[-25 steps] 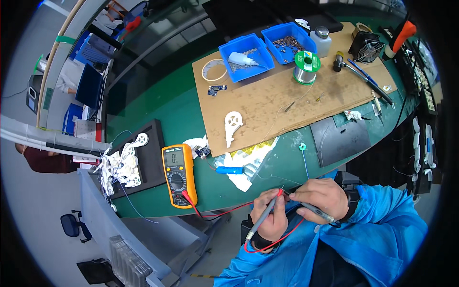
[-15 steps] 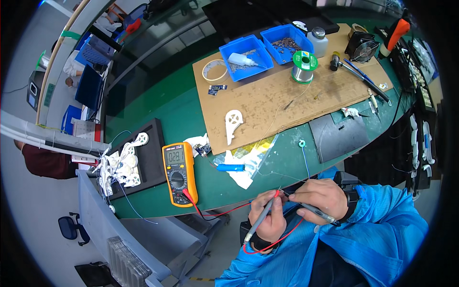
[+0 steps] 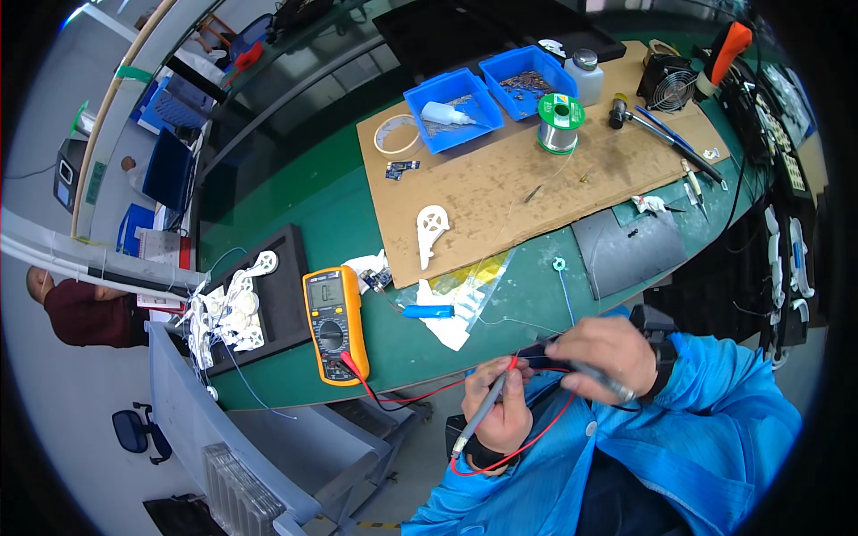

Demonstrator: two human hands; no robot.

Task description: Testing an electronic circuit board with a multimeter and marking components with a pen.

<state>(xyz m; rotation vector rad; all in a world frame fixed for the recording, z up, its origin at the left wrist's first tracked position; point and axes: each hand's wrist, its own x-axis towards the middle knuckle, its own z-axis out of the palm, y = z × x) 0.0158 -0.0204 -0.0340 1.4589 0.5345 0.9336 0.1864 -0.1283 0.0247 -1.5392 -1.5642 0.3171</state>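
Head view: my left hand (image 3: 502,406) grips the red-tipped probe (image 3: 480,416); my right hand (image 3: 617,351), blurred, pinches the other probe (image 3: 613,386). Both look light, stiff, best held mid-barrel.

Left hand (image 3: 502,411) pinching grey probe w/ red tip (image 3: 479,418), fingers wrapped round it. Right hand (image 3: 612,355) kinda blurry, on other grey probe (image 3: 603,381). Both down by near edge of green bench (image 3: 313,214). Orange multimeter (image 3: 335,313) off to left, red plug (image 3: 350,359) in it. Blue cylinder (image 3: 428,312) lying between meter and hands. Cardboard (image 3: 500,196) behind: white part (image 3: 433,230), tape roll (image 3: 379,138), solder spool (image 3: 559,134), two blue bins (image 3: 460,140), squeeze bottle (image 3: 444,113) lying in left one. White parts (image 3: 234,308) heaped on black pad (image 3: 284,304), far left.
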